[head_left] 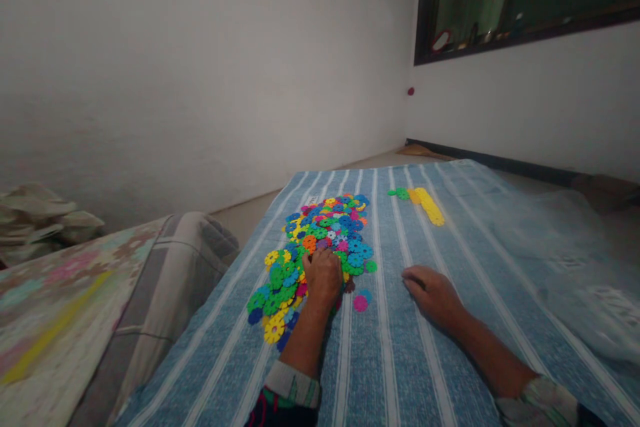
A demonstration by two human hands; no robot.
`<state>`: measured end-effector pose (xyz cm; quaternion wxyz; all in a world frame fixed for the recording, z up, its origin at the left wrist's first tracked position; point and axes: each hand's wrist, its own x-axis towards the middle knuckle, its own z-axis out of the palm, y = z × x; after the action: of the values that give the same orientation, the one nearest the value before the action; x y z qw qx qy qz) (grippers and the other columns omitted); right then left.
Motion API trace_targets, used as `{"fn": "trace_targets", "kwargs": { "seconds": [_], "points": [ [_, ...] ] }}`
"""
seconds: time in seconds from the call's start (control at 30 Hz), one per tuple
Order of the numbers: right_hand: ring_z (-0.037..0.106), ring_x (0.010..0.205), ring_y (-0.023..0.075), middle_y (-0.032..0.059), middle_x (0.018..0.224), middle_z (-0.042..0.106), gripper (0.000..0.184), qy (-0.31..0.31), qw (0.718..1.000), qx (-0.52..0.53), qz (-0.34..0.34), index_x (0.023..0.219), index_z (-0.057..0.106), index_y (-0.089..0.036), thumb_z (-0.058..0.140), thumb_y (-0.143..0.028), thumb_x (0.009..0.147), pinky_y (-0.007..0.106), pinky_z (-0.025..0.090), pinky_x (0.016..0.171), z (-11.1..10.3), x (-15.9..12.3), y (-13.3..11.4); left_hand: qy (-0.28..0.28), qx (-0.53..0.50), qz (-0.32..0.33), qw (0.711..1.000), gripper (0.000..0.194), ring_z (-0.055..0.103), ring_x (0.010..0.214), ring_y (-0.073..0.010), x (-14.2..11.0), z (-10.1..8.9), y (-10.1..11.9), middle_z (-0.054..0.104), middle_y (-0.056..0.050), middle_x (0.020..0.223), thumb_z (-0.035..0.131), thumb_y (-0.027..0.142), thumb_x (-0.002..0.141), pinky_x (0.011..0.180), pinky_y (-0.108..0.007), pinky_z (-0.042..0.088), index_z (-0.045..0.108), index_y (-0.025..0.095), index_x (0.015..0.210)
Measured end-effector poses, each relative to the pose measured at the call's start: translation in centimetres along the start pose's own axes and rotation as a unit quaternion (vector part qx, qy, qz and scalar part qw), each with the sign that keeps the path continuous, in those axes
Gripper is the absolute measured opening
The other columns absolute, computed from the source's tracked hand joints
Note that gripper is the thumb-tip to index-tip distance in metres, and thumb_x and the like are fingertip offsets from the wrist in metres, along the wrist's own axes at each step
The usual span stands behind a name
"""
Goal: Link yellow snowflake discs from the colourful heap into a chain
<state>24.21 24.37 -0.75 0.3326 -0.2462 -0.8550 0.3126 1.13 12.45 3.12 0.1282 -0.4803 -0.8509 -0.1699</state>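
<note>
A heap of flat, notched plastic discs in many colours lies on the striped blue cloth. My left hand reaches into the middle of it, palm down. Its fingers are bent and closed among the discs, and whatever they grip is hidden. My right hand rests on the cloth to the right of the heap, fingers curled together, with nothing visible in them. Between the hands lies a loose pink disc. Farther back, a row of overlapping yellow discs has orange and green discs at its left end.
The striped cloth covers the surface before me. Clear plastic bags lie along its right side. At left stands a padded edge with grey fabric beside a flowered cover. White walls and a dark-framed window stand behind.
</note>
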Motion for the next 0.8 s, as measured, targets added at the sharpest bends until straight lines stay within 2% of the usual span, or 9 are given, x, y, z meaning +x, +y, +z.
{"fn": "trace_targets", "kwargs": {
  "seconds": [0.1, 0.2, 0.43, 0.6, 0.8],
  "points": [
    [0.065, 0.085, 0.0204, 0.0047, 0.088, 0.071, 0.02, -0.005, 1.0, 0.002, 0.003, 0.085, 0.067, -0.021, 0.048, -0.027, 0.085, 0.033, 0.048, 0.081, 0.03, 0.01, 0.16, 0.001, 0.018, 0.0, 1.0, 0.019, 0.062, 0.098, -0.0289, -0.21, -0.28, 0.27, 0.073, -0.011, 0.092, 0.052, 0.021, 0.086, 0.1, -0.053, 0.033, 0.07, 0.019, 0.079],
    [0.065, 0.086, 0.0206, 0.0047, 0.087, 0.071, 0.02, -0.007, 1.0, -0.001, 0.005, 0.084, 0.067, -0.021, 0.047, -0.027, 0.086, 0.034, 0.048, 0.081, -0.02, 0.03, 0.16, -0.008, 0.029, -0.002, 1.0, 0.017, 0.062, 0.102, -0.0281, -0.58, -0.69, 0.7, 0.073, -0.011, 0.099, 0.055, 0.025, 0.086, 0.103, -0.051, 0.032, 0.07, 0.019, 0.09],
    [0.065, 0.084, 0.0202, 0.0057, 0.088, 0.072, 0.022, -0.004, 1.0, -0.002, 0.002, 0.085, 0.068, -0.021, 0.047, -0.027, 0.085, 0.033, 0.048, 0.081, -0.1, 0.08, 0.02, 0.002, -0.002, -0.017, 1.0, 0.038, 0.063, 0.101, -0.0263, -0.58, -0.64, 0.67, 0.072, -0.009, 0.104, 0.06, 0.02, 0.079, 0.098, -0.043, 0.04, 0.064, 0.019, 0.116],
    [0.065, 0.086, 0.0207, 0.0056, 0.089, 0.072, 0.022, -0.002, 1.0, 0.001, -0.001, 0.085, 0.068, -0.021, 0.047, -0.027, 0.085, 0.034, 0.049, 0.082, -0.22, 0.13, -0.16, 0.028, -0.11, -0.051, 0.992, 0.051, 0.065, 0.089, -0.0219, -0.48, -0.3, 0.13, 0.071, -0.006, 0.092, 0.057, 0.018, 0.076, 0.084, -0.035, 0.048, 0.057, 0.017, 0.127],
    [0.065, 0.087, 0.0206, 0.0061, 0.09, 0.072, 0.021, -0.005, 1.0, -0.007, -0.004, 0.086, 0.068, -0.02, 0.047, -0.025, 0.085, 0.033, 0.049, 0.081, -0.25, 0.09, -0.22, 0.064, -0.267, -0.101, 0.956, 0.055, 0.064, 0.069, -0.0157, -0.38, -0.62, 0.21, 0.066, 0.003, 0.072, 0.058, 0.023, 0.074, 0.073, -0.03, 0.049, 0.055, 0.016, 0.128]
  ]
}}
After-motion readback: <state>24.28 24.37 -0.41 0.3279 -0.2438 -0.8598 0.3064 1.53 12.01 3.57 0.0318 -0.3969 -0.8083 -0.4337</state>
